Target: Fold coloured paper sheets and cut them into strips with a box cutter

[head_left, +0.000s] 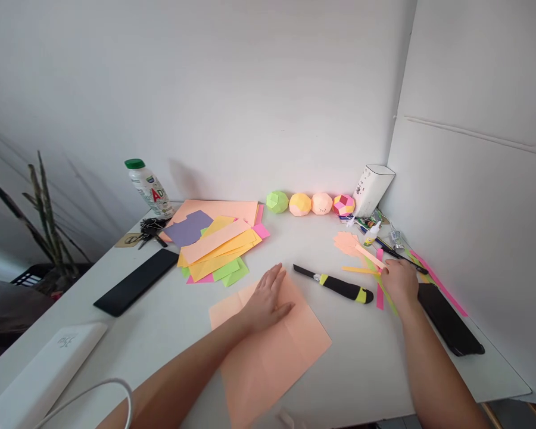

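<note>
My left hand [267, 301] lies flat, fingers stretched out, on a creased peach paper sheet [277, 351] in the middle of the white table [170, 322]. Farther right, my right hand [399, 280] reaches among thin coloured paper strips [370, 267]; its fingertips touch a strip and a black pen [404, 259], and I cannot make out a grip. A black and yellow utility knife [337, 285] lies between the two hands.
A stack of coloured sheets [217, 241] lies at the back left, with keys [149, 229], a bottle [149, 187] and a black phone [136, 281]. Several paper balls [310, 204] line the wall beside a white box [373, 189]. Another dark phone [449, 325] lies at the right.
</note>
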`<action>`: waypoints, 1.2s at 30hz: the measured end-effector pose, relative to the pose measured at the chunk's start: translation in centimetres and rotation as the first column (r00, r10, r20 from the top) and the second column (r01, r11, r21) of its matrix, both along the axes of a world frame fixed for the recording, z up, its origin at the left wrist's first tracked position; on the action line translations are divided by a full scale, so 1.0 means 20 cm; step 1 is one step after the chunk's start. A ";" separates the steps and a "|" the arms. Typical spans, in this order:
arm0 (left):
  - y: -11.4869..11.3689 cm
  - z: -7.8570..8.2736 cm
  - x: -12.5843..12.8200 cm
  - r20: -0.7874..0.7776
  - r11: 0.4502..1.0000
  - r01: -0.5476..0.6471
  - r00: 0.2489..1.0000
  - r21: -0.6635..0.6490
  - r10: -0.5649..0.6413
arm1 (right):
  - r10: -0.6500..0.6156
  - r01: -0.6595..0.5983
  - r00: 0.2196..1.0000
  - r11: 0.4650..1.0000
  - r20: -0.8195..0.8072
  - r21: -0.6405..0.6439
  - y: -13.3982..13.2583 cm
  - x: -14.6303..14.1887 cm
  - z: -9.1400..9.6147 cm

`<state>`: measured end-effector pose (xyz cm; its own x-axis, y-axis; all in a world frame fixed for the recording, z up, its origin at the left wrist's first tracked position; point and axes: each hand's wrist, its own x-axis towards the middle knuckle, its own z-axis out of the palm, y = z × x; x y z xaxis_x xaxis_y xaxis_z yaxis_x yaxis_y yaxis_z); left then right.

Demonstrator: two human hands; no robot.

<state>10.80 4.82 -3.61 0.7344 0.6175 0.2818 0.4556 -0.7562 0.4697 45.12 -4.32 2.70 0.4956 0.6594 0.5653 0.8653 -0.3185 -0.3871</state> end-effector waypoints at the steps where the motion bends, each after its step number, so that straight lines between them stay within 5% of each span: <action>1: 0.01 0.03 -0.01 0.052 0.999 -0.040 0.998 -0.026 0.041 | 0.013 -0.013 1.000 1.000 -0.004 0.013 0.00 -0.03 0.00; 4: 0.03 0.13 -0.06 0.085 0.993 -0.103 0.991 -0.053 0.107 | 0.147 -0.146 0.989 0.989 -0.033 0.041 0.02 -0.22 -0.01; 6: 0.02 0.17 -0.11 -0.072 1.000 -0.025 0.997 0.003 0.025 | 0.303 -0.303 0.949 0.953 -0.086 0.016 0.01 -0.38 -0.02; 10: -0.09 0.10 -0.20 -0.389 0.993 0.098 0.919 0.069 -0.064 | 0.536 -0.568 0.804 0.821 -0.257 -0.066 -0.03 -0.64 -0.08; 14: -0.17 -0.01 -0.21 -0.422 0.991 0.086 0.906 0.105 -0.034 | 0.530 -0.636 0.713 0.764 -0.460 -0.106 -0.06 -0.71 -0.12; 22: -0.14 -0.02 -0.18 -0.259 0.989 0.086 0.965 0.121 -0.053 | 0.456 -0.711 0.574 0.689 -0.680 -0.138 -0.08 -0.74 -0.07; 25: -0.14 -0.02 -0.16 -0.097 0.998 0.001 0.995 0.069 0.005 | 0.550 -0.825 0.493 0.542 -0.674 -0.160 -0.13 -0.77 -0.04; 29: -0.14 0.03 -0.15 0.163 0.972 -0.129 0.973 -0.196 0.163 | 0.657 -0.949 0.315 0.233 -0.685 -0.213 -0.19 -0.80 -0.01; 32: -0.12 0.08 -0.15 0.262 0.849 -0.213 0.891 -0.484 0.372 | 0.655 -0.968 0.231 0.081 -0.719 -0.237 -0.21 -0.82 0.00; 36: -0.08 0.09 -0.16 0.281 0.646 -0.271 0.734 -0.714 0.618 | 0.649 -0.955 0.248 0.037 -0.719 -0.296 -0.20 -0.86 0.01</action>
